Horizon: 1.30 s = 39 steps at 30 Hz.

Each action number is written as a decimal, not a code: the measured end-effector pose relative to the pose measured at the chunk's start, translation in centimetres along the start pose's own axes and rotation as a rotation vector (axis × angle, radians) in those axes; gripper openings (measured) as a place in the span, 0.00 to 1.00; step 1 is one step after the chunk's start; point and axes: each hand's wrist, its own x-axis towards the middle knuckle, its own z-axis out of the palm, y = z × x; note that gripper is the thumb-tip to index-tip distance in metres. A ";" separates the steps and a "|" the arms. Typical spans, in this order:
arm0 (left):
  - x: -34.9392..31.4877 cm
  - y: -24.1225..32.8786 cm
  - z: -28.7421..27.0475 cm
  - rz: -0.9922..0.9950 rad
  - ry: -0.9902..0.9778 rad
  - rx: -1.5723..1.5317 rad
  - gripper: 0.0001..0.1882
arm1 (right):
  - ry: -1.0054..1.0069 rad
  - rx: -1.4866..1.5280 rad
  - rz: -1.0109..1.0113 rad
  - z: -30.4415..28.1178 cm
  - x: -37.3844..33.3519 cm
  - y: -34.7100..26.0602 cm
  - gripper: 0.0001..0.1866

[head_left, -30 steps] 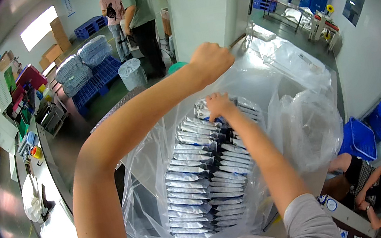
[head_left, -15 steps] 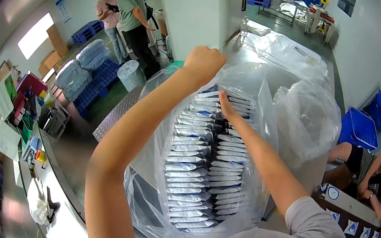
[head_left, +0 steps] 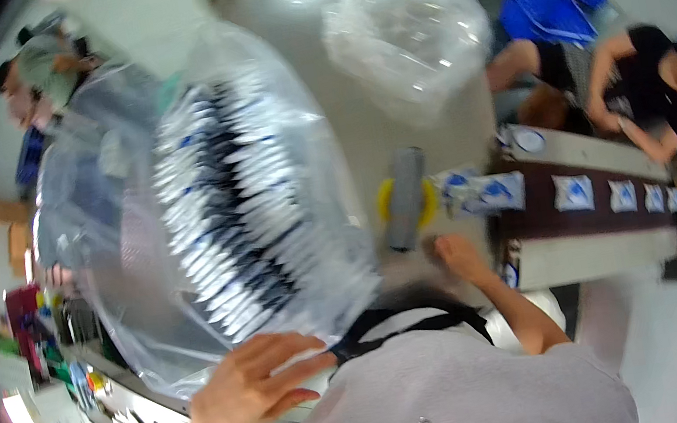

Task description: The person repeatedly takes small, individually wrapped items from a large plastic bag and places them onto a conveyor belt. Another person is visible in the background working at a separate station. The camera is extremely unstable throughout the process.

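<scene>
You've got 1 clear plastic bag (head_left: 321, 165), 2 rows of stacked flat white pouches (head_left: 199, 198) inside (blurred, no per-row count), 2 blue plastic baskets (head_left: 542, 15), 5 white-and-blue pouches (head_left: 573, 193) along the dark brown belt (head_left: 599, 223).

The left hand (head_left: 258, 384) is held low with its back turned up, its fingers (head_left: 306, 369) pointed rightward and slightly parted, the thumb (head_left: 299, 397) set apart below them. The right hand (head_left: 461, 258) is held farther forward, partly blurred, its forearm (head_left: 512, 299) angled forward and leftward.

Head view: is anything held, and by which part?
The left hand is by the bag; whether it grips cannot be told. Right hand holds nothing visible.
</scene>
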 end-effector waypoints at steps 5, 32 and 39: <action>13.2 -2.0 15.3 -0.173 0.104 -0.649 0.12 | 0.093 -0.269 -0.076 6.3 -7.8 5.8 0.15; 34.3 -13.4 48.1 -1.092 0.439 -2.119 0.18 | -0.592 -0.029 -0.411 -17.4 16.7 13.8 0.44; 35.2 -13.5 44.2 -0.771 0.713 -2.447 0.19 | -0.771 -0.487 -0.144 -11.9 16.4 11.5 0.62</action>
